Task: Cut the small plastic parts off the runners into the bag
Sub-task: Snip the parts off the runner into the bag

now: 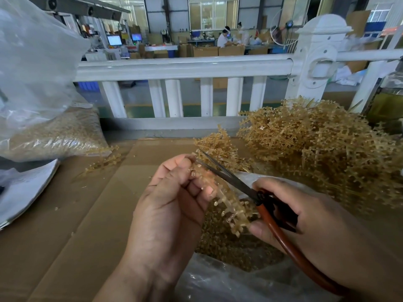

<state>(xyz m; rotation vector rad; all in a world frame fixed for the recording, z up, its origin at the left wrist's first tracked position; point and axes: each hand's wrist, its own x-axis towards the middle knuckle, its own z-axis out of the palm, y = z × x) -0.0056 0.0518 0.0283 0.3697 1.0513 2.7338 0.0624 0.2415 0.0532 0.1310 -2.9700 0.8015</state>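
Left hand (174,192): fingers curled and clamped on one tan runner (226,203), which is held tilted with its small parts still attached along it. The runner sits directly above the open mouth of the clear bag (218,280), and loose cut parts (229,243) lie inside.

Right hand (309,216): fingers wrapped round the red-brown loop handles of the scissors (226,173). The blades stand slightly apart and straddle the upper end of the runner, just beside the left fingertips.

A large heap of uncut runners (327,144) lies to the right on the cardboard surface (87,214), with a smaller heap (218,147) near the blade tips. A filled plastic sack (54,136) lies at far left, and white sheets (26,188) rest in front of it. Their print is too blurred to read. A white railing (185,66) runs behind the workplace.
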